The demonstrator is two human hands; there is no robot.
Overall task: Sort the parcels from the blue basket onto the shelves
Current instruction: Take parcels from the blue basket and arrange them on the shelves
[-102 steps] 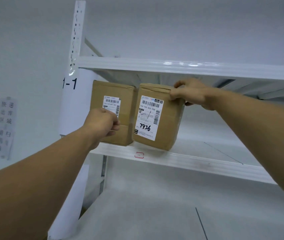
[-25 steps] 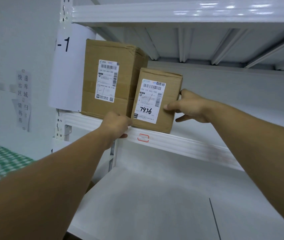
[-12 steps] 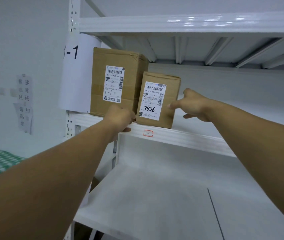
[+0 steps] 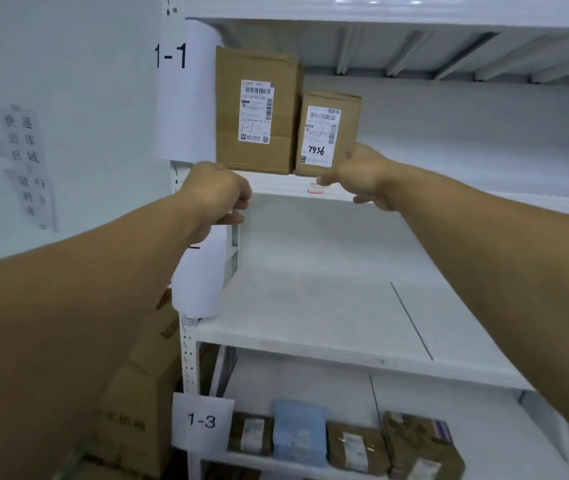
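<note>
With the tall parcel (image 4: 258, 109) and small parcel (image 4: 328, 133) standing side by side on the top shelf (image 4: 276, 184), this placement is looking done: the left hand (image 4: 219, 194), curled, and right hand (image 4: 359, 174), relaxed open, are hovering empty, the basket unseen.

Beyond the left hand (image 4: 219, 194) stands the tall box (image 4: 231, 109), beyond the right hand (image 4: 357, 174) the small box (image 4: 348, 126); rightward the shelf (image 4: 276, 184) lies open.
</note>
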